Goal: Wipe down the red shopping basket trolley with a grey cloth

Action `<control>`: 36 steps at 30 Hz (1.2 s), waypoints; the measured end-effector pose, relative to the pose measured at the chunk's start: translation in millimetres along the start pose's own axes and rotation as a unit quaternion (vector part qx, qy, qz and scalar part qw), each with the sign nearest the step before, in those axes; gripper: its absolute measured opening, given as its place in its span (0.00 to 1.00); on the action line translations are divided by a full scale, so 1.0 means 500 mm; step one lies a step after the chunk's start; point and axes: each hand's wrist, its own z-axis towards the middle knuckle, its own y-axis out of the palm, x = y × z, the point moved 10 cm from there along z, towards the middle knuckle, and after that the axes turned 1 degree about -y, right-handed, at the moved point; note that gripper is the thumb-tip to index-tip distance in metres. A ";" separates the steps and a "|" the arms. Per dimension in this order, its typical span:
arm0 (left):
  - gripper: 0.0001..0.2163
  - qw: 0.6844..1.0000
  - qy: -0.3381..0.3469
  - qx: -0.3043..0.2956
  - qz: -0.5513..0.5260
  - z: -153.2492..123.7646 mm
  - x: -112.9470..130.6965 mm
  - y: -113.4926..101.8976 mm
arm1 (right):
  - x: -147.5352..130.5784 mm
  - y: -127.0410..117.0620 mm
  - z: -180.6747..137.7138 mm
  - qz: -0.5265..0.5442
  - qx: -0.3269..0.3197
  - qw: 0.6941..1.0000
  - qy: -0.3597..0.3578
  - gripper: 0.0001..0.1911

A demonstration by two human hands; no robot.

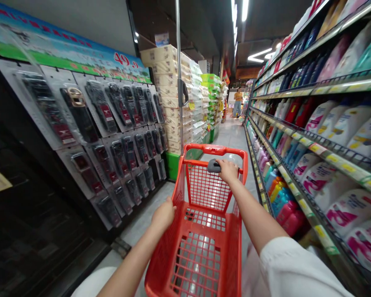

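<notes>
The red cart (230, 239) stretches forward; left hand (164, 214) is clamped on its left rim (179, 181), right hand (229, 170) on the farther grey handle (213, 166).

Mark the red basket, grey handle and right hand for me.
Red basket (233, 243), head view: bare inner side wall.
Grey handle (213, 166), head view: its rounded end.
Right hand (228, 170), head view: back of the hand.

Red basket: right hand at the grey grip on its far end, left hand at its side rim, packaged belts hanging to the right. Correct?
One error: the packaged belts hang to the left of the red basket, per the head view. Right hand at the grey grip, left hand at the side rim: fine.
</notes>
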 end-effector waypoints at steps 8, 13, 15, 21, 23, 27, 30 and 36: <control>0.24 0.980 -0.099 0.151 -0.089 0.064 0.042 -0.100 | -0.073 0.003 0.004 0.014 0.021 0.997 -0.072 0.25; 0.17 0.974 -0.116 0.166 -0.101 0.057 0.029 -0.104 | -0.113 -0.009 -0.004 -0.045 0.033 0.996 -0.064 0.18; 0.17 0.974 -0.115 0.169 -0.100 0.050 0.027 -0.101 | -0.144 -0.006 0.001 -0.027 0.034 0.998 -0.052 0.20; 0.16 0.976 -0.114 0.175 -0.068 0.046 0.032 -0.100 | -0.345 0.033 0.027 0.049 0.026 0.983 -0.175 0.24; 0.17 0.974 -0.120 0.183 -0.055 0.044 0.028 -0.103 | -0.383 0.043 0.027 0.048 0.021 0.975 -0.216 0.25; 0.17 0.974 -0.120 0.169 -0.092 0.048 0.013 -0.100 | -0.311 0.038 0.010 0.039 0.029 0.977 -0.210 0.25; 0.20 0.969 -0.114 0.162 -0.146 0.052 0.005 -0.097 | -0.170 0.012 -0.011 0.035 0.060 0.992 -0.109 0.24; 0.16 0.965 -0.118 0.166 -0.164 0.038 0.009 -0.099 | -0.142 -0.002 -0.012 0.040 0.078 0.994 -0.064 0.23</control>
